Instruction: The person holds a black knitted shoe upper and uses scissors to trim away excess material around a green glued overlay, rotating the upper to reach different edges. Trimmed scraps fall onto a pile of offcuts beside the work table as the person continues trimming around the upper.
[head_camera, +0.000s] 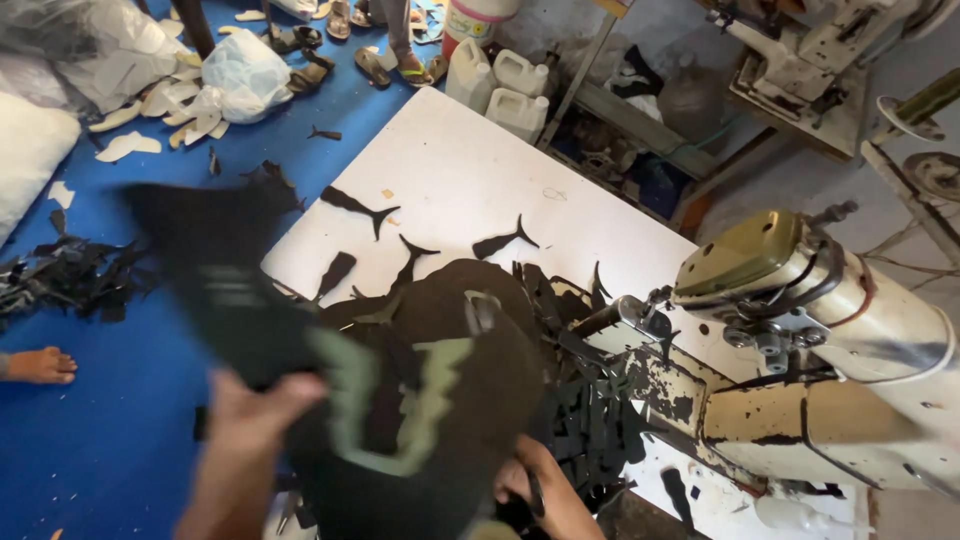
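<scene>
My left hand (245, 445) grips a black cut fabric piece (215, 275) that sweeps up and to the left, blurred by motion. My right hand (540, 490) rests low on a heap of black cut pieces, its fingers closed around a dark piece of the pile (590, 430). Between my hands lies a large black shoe-upper panel with pale green trim (430, 400). All of this sits on a white worktable (470, 180) in front of an old cream sewing machine (830, 330).
Black offcuts (500, 242) lie scattered on the white table. On the blue floor (110, 420) are more black scraps (60, 275), white sole shapes (125, 145), plastic bags and white jugs (500, 85). Another person's bare foot (40, 365) shows at the left; sandalled feet stand at the top.
</scene>
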